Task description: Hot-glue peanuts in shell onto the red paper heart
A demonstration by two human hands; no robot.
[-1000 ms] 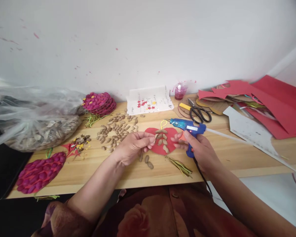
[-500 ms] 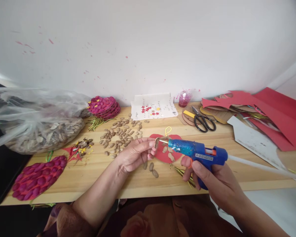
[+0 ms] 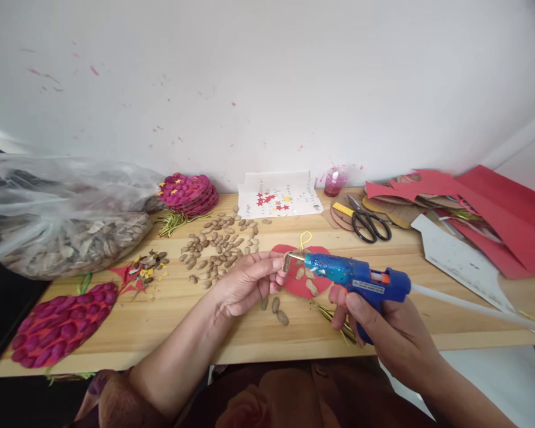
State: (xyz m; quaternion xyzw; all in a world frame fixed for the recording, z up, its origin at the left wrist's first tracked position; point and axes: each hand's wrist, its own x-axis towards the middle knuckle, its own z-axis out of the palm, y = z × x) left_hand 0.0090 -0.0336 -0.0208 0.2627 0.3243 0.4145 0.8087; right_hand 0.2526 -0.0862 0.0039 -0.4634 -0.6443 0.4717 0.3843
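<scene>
Between the thumb and fingers of my left hand (image 3: 249, 282) is a peanut shell (image 3: 287, 262), pinched upright. My right hand (image 3: 392, 330) grips a blue glue gun (image 3: 356, 278) with a finger at its trigger. The gun's metal nozzle meets or nearly meets the shell. Beneath the nozzle lies a red heart-shaped paper (image 3: 301, 290) with a yellow loop at its top and several peanut shells on it, partly hidden by the gun and my fingers. Loose peanut shells (image 3: 282, 318) lie just in front of my left hand.
Many peanut shells (image 3: 223, 241) spread across the table's middle. A plastic bag of shells (image 3: 80, 238) and a finished-looking pink piece (image 3: 66, 321) are at left. Scissors (image 3: 368, 220), a pink-stained cup (image 3: 336, 181) and red paper (image 3: 508, 220) sit at back right. Gold tassel strands (image 3: 332, 315) lie below the gun.
The nozzle and the shell have shifted very slightly against each other, and the gun's rear has dipped a little. Both hands keep their grip. The view has moved slightly.
</scene>
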